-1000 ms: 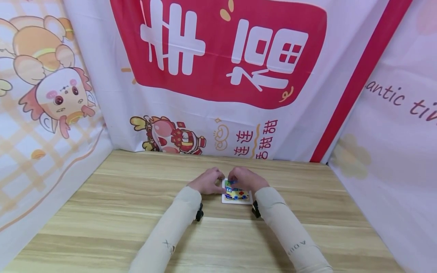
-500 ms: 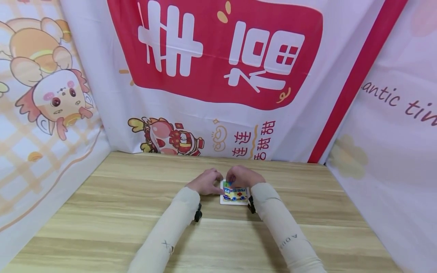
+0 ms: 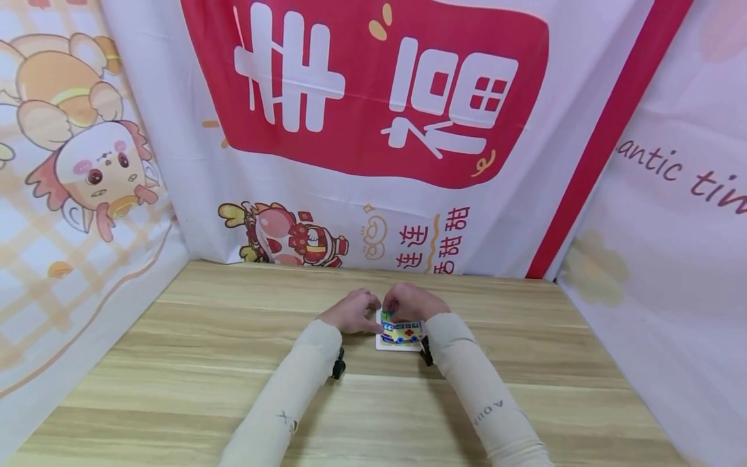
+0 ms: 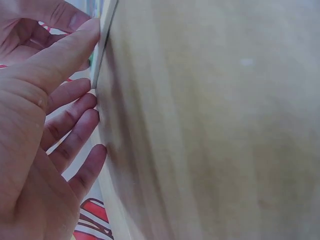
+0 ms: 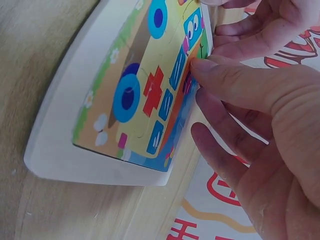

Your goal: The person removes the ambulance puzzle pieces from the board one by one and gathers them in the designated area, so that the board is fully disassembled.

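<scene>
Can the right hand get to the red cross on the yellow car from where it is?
Probably yes: the right hand is at the far edge of the picture board, and nothing covers the red cross.

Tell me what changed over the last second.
The right hand has shifted slightly left along the puzzle, toward the left hand, baring more of the windows on the printed van. Nothing was visibly taken up or let go. The left hand stays at the puzzle's left edge, and the puzzle stays on the table.
</scene>
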`<state>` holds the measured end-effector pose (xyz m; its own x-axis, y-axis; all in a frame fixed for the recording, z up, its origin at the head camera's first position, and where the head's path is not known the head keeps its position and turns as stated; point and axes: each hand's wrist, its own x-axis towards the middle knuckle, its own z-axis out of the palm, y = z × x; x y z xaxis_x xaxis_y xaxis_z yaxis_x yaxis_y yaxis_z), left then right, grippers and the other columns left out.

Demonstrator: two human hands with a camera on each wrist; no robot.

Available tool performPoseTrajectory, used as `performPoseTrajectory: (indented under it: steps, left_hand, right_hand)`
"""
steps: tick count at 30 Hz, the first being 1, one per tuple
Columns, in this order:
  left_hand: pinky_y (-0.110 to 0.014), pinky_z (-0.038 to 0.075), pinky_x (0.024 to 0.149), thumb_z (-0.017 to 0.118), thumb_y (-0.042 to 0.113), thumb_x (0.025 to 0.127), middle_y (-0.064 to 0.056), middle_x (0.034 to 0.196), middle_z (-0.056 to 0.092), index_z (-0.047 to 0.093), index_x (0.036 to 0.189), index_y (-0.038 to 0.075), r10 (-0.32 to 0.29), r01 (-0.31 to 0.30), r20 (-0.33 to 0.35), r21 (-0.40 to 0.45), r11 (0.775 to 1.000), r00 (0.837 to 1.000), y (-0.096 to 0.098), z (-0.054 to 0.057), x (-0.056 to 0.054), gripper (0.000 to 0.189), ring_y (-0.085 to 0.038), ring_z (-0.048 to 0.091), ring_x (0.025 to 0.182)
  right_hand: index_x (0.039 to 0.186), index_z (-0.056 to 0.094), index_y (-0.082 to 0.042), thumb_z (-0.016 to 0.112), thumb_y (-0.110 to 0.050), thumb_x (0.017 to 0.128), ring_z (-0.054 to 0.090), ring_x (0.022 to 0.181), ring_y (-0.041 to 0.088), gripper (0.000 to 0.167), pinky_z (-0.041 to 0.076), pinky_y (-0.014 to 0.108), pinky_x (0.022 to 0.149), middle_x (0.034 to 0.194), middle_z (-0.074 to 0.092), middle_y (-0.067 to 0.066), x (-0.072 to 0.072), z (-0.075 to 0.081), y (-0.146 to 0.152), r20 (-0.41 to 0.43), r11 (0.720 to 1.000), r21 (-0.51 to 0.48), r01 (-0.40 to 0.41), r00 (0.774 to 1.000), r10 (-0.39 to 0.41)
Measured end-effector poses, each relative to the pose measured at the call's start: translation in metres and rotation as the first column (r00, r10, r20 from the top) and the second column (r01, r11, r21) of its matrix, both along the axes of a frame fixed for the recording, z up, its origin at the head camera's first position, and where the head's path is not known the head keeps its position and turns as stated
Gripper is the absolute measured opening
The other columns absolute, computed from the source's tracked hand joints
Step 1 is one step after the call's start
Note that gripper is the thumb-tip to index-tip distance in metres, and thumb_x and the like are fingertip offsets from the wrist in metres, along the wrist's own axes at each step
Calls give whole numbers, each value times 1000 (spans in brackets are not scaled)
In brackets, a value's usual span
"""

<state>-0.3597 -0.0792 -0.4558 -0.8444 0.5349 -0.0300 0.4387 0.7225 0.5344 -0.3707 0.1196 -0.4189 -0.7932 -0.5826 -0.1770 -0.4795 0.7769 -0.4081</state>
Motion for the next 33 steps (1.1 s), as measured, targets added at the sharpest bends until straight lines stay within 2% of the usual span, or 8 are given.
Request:
performPoseTrajectory:
  steps: [4, 8, 12, 16, 23, 29, 33]
  left_hand:
    - [-47, 46, 114, 86, 29, 89, -13, 128, 66, 70, 126, 3, 5, -5, -4, 4, 1000, 1000, 3, 6, 4, 49, -29, 58, 121]
    - [-45, 48, 113, 86, 30, 89, -13, 126, 66, 70, 126, 2, 20, -21, -16, -18, 1000, 1000, 4, 7, 4, 49, -27, 60, 119]
    - [-45, 50, 111, 87, 28, 88, -12, 124, 69, 71, 124, 3, 37, -37, -12, -29, 999, 999, 7, 10, 5, 46, -27, 62, 117]
    - [-46, 52, 108, 87, 25, 89, -12, 121, 70, 72, 121, 3, 64, -64, 10, -10, 998, 998, 11, 13, 7, 41, -27, 63, 114]
    - [-44, 51, 107, 88, 22, 87, -12, 120, 70, 74, 116, 3, 118, -118, -4, 16, 993, 993, 13, 10, 8, 38, -26, 61, 112]
    - [-44, 54, 100, 87, 16, 87, -14, 113, 71, 72, 115, -1, 109, -110, 23, 60, 992, 994, 16, 8, 7, 35, -24, 61, 102]
    - [-43, 55, 99, 87, 15, 88, -12, 110, 72, 72, 113, 1, 119, -121, 32, 70, 990, 992, 16, 7, 7, 33, -24, 64, 101]
  right_hand:
    - [109, 79, -9, 81, 1, 88, 71, 99, 17, 23, 60, 39, 99, 105, 79, 5, 0, -1, 1, 8, 1000, -23, -9, 1000, 9]
    - [110, 79, -7, 80, 5, 87, 72, 101, 21, 26, 60, 40, 99, 107, 79, 7, -1, -2, 2, 31, 998, -56, -13, 999, 15]
    - [112, 80, -10, 78, 8, 86, 71, 104, 20, 31, 60, 39, 99, 110, 78, 5, -4, -3, 6, 51, 997, -67, 22, 999, -18]
    - [111, 80, -12, 78, 8, 87, 69, 99, 15, 31, 60, 36, 96, 107, 78, 2, -9, -6, 8, 51, 996, -68, 53, 997, -49]
    - [108, 79, -9, 75, 11, 87, 68, 96, 18, 29, 60, 37, 93, 104, 76, 6, -9, -8, 6, 38, 998, -69, 6, 999, -3]
    - [107, 76, -8, 72, 14, 87, 65, 93, 16, 30, 59, 35, 93, 103, 75, 6, -7, -7, 5, 41, 999, -44, 10, 999, -8]
    - [109, 76, -8, 70, 14, 88, 65, 95, 16, 31, 58, 37, 96, 106, 74, 7, -6, -5, 4, 33, 999, -33, 15, 999, -14]
